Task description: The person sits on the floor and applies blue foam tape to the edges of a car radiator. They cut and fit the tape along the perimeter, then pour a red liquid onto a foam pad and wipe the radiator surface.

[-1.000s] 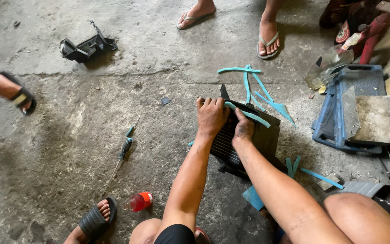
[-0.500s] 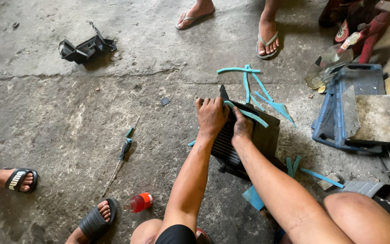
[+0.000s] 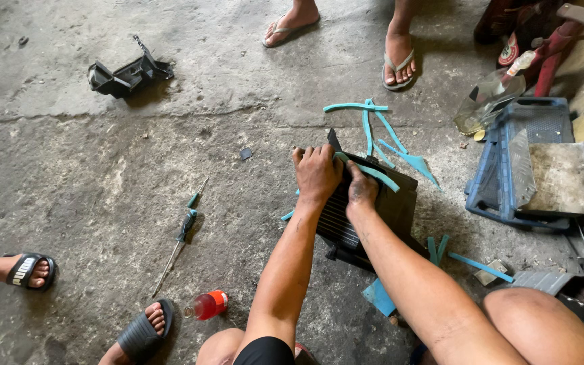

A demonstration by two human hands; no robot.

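Observation:
A black finned block like a small radiator core (image 3: 373,216) rests tilted on the concrete floor in front of me. My left hand (image 3: 317,174) presses on its upper left edge with fingers curled over the top. My right hand (image 3: 360,189) pinches a teal foam strip (image 3: 373,172) that runs along the block's top edge. More peeled teal strips (image 3: 380,132) lie on the floor just beyond the block.
A screwdriver (image 3: 182,233) lies left of me, a red-capped small bottle (image 3: 205,305) near my knee. A black plastic bracket (image 3: 126,73) sits far left. A blue tray (image 3: 508,169) with a dirty sheet stands right. Other people's sandalled feet (image 3: 400,57) stand around.
The sandalled foot at the left edge has drawn back and down toward the lower left. My hands stay on the block, barely moved.

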